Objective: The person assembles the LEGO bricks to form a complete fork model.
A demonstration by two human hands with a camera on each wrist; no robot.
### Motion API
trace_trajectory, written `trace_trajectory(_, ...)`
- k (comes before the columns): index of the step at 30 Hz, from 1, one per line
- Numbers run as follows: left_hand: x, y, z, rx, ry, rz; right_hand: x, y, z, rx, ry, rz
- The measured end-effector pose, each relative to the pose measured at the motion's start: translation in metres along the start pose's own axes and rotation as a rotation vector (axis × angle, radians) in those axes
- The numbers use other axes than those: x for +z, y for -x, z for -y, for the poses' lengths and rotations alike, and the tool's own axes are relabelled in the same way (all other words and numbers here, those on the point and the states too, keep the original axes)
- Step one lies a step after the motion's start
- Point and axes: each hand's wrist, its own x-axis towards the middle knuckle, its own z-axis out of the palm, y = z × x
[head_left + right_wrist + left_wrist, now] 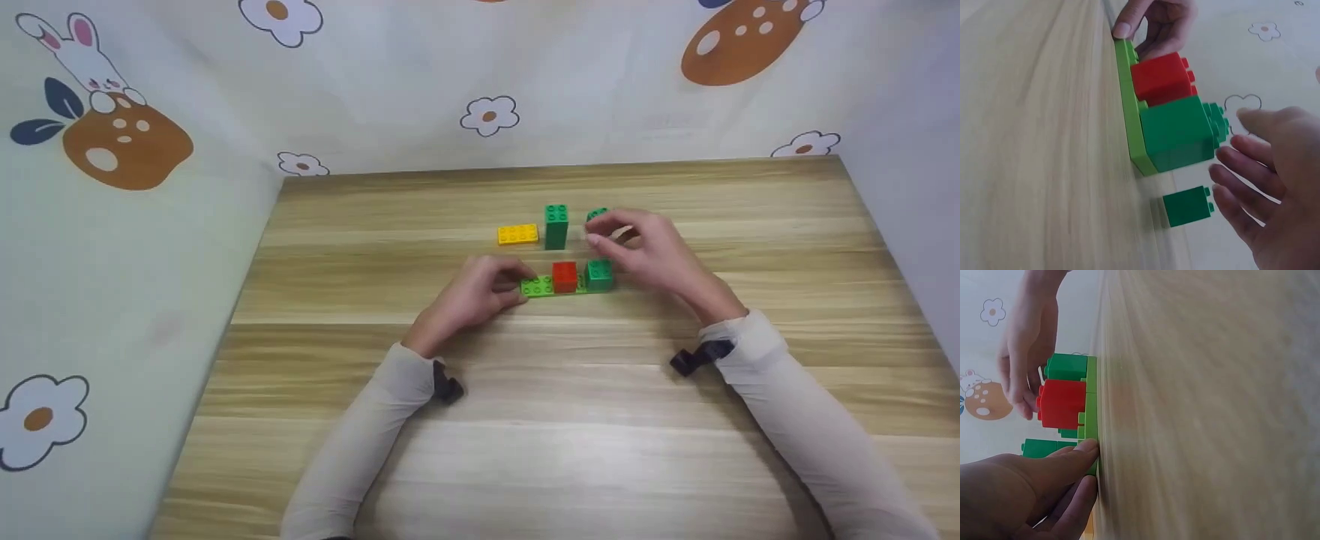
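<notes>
A long light green toy-brick plate (537, 286) lies on the wooden table. On it sit a red brick (565, 277) near the middle and a green brick (599, 275) at the right end. My left hand (480, 291) pinches the plate's left end between thumb and fingers, as the left wrist view also shows. Just above and behind the green brick hovers my right hand (652, 251), its fingers loosely bent and holding nothing. In the right wrist view, a gap separates its fingertips (1224, 191) from the green brick's studs.
Behind the plate stands a tall green brick stack (556, 227), with a flat yellow plate (517, 234) to its left. Another green brick (597, 215) is partly hidden by the right hand. A patterned wall covering (405, 90) rises at the table's back edge.
</notes>
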Motion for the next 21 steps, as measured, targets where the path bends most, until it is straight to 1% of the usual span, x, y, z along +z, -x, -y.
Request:
trace_trajectory(3, 0.000, 0.000, 0.000, -0.001, 0.000, -0.001, -0.004, -0.002, -0.007, -0.007, -0.008, -0.084)
trace_trajectory(6, 0.000, 0.000, 0.000, -0.006, -0.001, -0.001, -0.006, -0.005, -0.015, -0.037, 0.009, -0.122)
trace_trajectory(10, -0.001, 0.001, 0.000, -0.002, -0.004, -0.005, -0.007, -0.008, -0.024, -0.071, 0.049, -0.099)
trace_trajectory(16, -0.001, 0.002, 0.000, 0.001, 0.017, -0.005, -0.006, -0.009, -0.033, -0.077, 0.062, -0.024)
trace_trajectory(19, -0.001, 0.001, 0.000, -0.003, 0.016, -0.004, -0.006, -0.009, -0.035, -0.068, 0.060, -0.015)
trace_trajectory(21, -0.001, 0.001, 0.000, -0.008, 0.014, -0.003, -0.006, -0.008, -0.035, -0.062, 0.062, -0.023)
